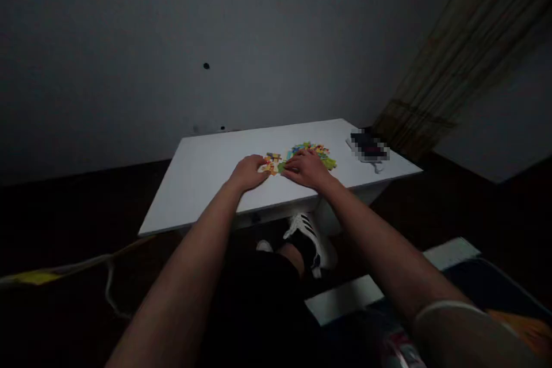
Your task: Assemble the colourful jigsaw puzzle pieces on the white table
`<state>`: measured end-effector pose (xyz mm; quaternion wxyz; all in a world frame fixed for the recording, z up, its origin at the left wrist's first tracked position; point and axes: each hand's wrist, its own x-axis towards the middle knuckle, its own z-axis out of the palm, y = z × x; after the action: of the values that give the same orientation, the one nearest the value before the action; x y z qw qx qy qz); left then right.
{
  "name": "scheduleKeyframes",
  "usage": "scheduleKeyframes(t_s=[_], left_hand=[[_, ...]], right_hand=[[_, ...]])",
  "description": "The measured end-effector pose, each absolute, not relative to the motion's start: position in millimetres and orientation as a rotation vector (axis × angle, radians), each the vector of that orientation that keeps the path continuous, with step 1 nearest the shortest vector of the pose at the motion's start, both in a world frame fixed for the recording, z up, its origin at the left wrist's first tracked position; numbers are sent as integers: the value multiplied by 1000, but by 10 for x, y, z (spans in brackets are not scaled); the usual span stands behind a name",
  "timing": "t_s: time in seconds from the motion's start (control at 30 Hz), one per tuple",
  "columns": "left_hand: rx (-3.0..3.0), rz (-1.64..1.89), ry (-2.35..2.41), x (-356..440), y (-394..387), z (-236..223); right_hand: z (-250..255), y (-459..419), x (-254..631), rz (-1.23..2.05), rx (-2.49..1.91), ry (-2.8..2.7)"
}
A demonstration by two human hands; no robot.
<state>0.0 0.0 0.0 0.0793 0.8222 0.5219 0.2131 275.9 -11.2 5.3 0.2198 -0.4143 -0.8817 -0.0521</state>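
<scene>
"Arms?"
"Left arm [192, 261], right arm [373, 236]: both bare, reaching forward, converging."
"Hands?"
"Left hand [249, 173] back up, fingers bent inward. Right hand [309, 169] back up too, fingers pointing left. Near, not touching."
"Grip?"
"Too small to tell."

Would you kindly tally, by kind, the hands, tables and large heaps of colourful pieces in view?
Hands (left hand, right hand): 2
White table: 1
Large heap of colourful pieces: 1
Total: 4, single pieces not counted

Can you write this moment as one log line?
left hand: at orange-yellow puzzle pieces | right hand: at green piece | colourful pile: partly behind right hand | table: white
</scene>
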Motion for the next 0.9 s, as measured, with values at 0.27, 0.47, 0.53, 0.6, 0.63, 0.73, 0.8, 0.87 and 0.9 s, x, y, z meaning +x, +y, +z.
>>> scheduleKeyframes(t_s=[0.27,0.47,0.53,0.6,0.63,0.73,0.8,0.87,0.9], left_hand=[[2403,700,1579,-32,63,-82],[2325,751,1701,-95,122,-115],[2282,780,1751,-134,143,-121],[2250,808,1778,-165,163,-133],[2243,820,1779,-177,173,-143],[2269,855,1684,-218,214,-182],[2294,869,1586,-273,252,-203],[2296,869,1543,-361,291,-211],[2276,871,1546,-415,306,-211]], right_hand=[[-17,-46,2784,-150,-1299,-2268],[36,-99,2768,-259,-1233,-2376],[87,-109,2698,-285,-1249,-2410],[131,-85,2559,-261,-1304,-2386],[145,-59,2465,-234,-1347,-2353],[134,60,2153,-156,-1490,-2260],[90,140,1987,-120,-1551,-2249],[28,198,1899,-91,-1572,-2240],[-5,216,1884,-77,-1568,-2229]])
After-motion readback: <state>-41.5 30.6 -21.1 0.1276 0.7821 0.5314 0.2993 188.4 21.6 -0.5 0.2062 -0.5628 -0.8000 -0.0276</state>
